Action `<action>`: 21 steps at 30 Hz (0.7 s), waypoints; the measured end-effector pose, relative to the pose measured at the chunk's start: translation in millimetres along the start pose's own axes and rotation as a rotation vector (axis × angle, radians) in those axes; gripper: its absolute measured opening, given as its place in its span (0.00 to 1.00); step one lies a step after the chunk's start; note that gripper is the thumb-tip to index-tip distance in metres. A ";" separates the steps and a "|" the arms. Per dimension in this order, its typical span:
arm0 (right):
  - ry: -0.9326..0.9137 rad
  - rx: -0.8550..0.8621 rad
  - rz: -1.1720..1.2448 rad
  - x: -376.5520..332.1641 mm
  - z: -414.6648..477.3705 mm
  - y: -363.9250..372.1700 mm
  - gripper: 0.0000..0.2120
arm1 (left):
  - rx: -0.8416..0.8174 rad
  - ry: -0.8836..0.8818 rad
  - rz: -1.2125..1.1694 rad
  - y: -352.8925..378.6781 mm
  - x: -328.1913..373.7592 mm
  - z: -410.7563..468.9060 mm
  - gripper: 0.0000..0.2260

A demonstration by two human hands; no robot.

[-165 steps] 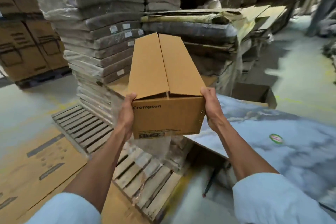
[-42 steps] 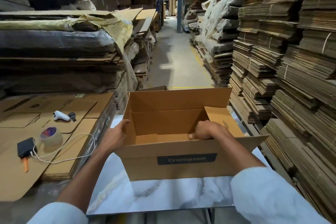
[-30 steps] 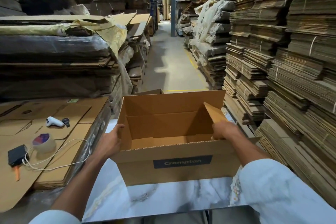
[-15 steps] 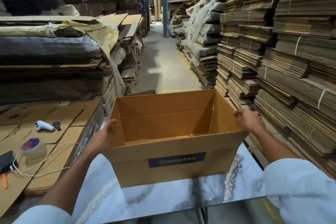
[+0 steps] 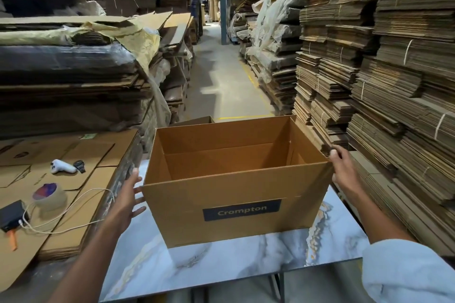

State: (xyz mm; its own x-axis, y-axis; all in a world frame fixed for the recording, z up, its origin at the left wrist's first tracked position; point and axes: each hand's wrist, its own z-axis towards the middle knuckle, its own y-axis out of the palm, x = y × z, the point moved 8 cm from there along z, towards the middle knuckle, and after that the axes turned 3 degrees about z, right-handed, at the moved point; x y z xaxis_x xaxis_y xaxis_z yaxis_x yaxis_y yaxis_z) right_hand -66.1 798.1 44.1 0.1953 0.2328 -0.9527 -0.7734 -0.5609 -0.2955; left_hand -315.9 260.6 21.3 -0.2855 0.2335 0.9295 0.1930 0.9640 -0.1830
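- The box (image 5: 236, 194) stood upright on the table (image 5: 221, 263), near its middle, with its open mouth facing up.
- Its long axis ran left to right across the view, with the right end turned a little farther from the person.
- One long side faced the person and carried a dark label reading "Crompton", right way up.
- The left hand (image 5: 128, 194) was released: its fingers were spread and straight, with the fingertips touching the box's near left corner just under the rim.
- The right hand (image 5: 344, 170) lay against the outside of the right wall at the near top corner, thumb up at the rim. I cannot tell whether its fingers gripped the wall.
- Left of the table lay a stack of flat cardboard (image 5: 81, 152), level with the box.
- On it were a tape roll (image 5: 50, 195), a white controller (image 5: 61, 167) and a black device (image 5: 11, 215) with a white cable (image 5: 81, 224), all well apart from the box.
- Tied cardboard bundles (image 5: 394, 81) rose just right of the table, and an aisle (image 5: 221, 76) ran away behind the box.
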 end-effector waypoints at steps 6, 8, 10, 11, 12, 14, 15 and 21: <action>0.392 0.128 0.249 93.3 -16.3 -3.3 0.16 | 0.082 -0.055 -0.018 -8.2 -66.9 -9.7 0.18; 0.493 0.002 0.094 118.9 -24.0 13.4 0.18 | -0.090 -0.115 0.124 16.3 -81.5 -21.9 0.22; 0.509 -0.096 -0.095 143.4 -21.9 24.3 0.21 | -0.203 -0.122 0.246 36.2 -79.8 -36.7 0.24; 0.501 -0.127 -0.161 161.6 -12.9 26.2 0.22 | -0.223 -0.108 0.266 43.9 -73.5 -43.3 0.24; 0.489 -0.156 -0.195 178.3 -2.8 28.1 0.24 | -0.236 -0.090 0.266 50.7 -65.3 -49.8 0.24; 0.484 -0.198 -0.210 173.1 -7.1 32.3 0.25 | -0.238 -0.062 0.250 57.2 -54.1 -59.1 0.21; 0.470 -0.196 -0.206 152.3 -18.1 33.6 0.24 | -0.222 -0.057 0.253 55.9 -50.9 -60.1 0.20; 0.267 -0.053 -0.268 64.7 -13.8 25.1 0.15 | 0.060 -0.019 0.276 4.8 -33.5 -14.2 0.10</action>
State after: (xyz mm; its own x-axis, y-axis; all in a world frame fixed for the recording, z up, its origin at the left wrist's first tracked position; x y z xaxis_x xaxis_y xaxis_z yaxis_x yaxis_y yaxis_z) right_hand -64.5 788.1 -26.0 0.5422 0.1658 -0.8237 -0.6424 -0.5500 -0.5336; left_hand -292.1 255.6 -6.1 -0.2478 0.4905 0.8355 0.2107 0.8690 -0.4477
